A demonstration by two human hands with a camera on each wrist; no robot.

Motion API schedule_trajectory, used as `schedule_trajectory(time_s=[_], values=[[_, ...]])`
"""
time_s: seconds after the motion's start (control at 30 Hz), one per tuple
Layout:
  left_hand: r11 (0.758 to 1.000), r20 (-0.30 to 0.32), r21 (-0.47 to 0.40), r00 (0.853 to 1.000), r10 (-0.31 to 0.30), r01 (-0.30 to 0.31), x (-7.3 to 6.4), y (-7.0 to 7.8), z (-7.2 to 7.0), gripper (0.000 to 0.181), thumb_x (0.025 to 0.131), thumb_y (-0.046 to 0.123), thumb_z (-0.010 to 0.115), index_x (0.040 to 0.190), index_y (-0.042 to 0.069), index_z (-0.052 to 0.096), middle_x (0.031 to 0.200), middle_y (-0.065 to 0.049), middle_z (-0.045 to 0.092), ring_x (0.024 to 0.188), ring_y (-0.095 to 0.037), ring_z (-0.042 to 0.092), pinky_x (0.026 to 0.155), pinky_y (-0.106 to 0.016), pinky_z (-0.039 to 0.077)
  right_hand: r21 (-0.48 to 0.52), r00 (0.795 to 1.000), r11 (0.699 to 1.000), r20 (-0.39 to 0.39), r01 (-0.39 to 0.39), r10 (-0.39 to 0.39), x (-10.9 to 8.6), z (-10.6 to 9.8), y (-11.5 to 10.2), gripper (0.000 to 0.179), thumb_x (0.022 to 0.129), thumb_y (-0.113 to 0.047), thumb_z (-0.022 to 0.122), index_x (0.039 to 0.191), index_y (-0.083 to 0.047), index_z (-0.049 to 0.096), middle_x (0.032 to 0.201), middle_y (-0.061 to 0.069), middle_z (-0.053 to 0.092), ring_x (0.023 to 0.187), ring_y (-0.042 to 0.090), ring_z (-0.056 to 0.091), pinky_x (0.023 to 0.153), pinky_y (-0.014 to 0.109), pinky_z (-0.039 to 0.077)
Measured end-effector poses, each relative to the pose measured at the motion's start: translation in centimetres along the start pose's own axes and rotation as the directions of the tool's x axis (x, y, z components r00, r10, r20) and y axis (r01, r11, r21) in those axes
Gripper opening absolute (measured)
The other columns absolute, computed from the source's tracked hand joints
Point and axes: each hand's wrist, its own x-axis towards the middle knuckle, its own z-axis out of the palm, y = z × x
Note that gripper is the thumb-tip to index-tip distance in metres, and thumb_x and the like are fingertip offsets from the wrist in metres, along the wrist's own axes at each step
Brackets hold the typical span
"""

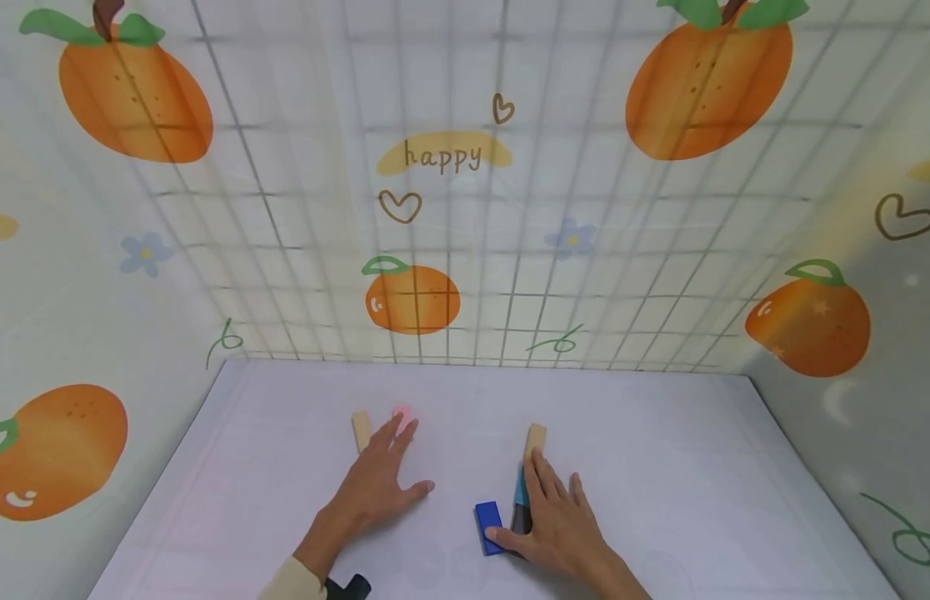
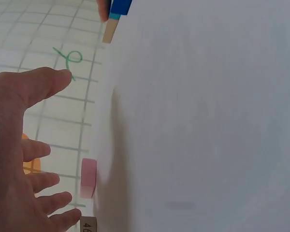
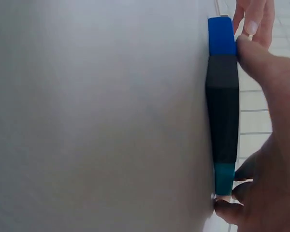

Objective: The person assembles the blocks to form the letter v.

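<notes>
My left hand (image 1: pixel 378 479) reaches over the left side with fingers spread and thumb out, holding nothing. Just past its fingertips are a pink block (image 1: pixel 402 412) and a plain wooden block (image 1: pixel 361 431); the left wrist view shows printed digits on the wooden block (image 2: pixel 88 224). I cannot tell whether the fingers touch it. My right hand (image 1: pixel 562 525) lies along several blocks. Its thumb rests on a blue block (image 1: pixel 486 518). The fingers lie by a teal block (image 1: pixel 521 487) and the end of a wooden block (image 1: pixel 536 437). A black block (image 3: pixel 223 111) is partly hidden under the hand.
The blocks lie on a white tabletop (image 1: pixel 660 450). A pale curtain (image 1: pixel 465 92) printed with oranges and grid lines stands behind it and along both sides. A black strap or device (image 1: pixel 350 587) is at my left wrist.
</notes>
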Motion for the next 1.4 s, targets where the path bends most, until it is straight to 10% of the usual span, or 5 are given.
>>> schedule_trajectory(time_s=[1.4], values=[[0.999, -0.020, -0.013, 0.999, -0.033, 0.033, 2.5, -4.7, -0.9, 0.097, 0.084, 0.045, 0.079, 0.161, 0.017, 0.026, 0.164, -0.010, 0.026, 0.149, -0.033, 0.026, 0.118, -0.054, 0.025, 0.027, 0.999, 0.999, -0.015, 0.033, -0.032, -0.2, 0.1, 0.3, 0.130, 0.073, -0.089, 0.056, 0.160, 0.000, 0.020, 0.166, 0.021, 0.016, 0.149, 0.039, 0.025, 0.115, 0.069, 0.009]])
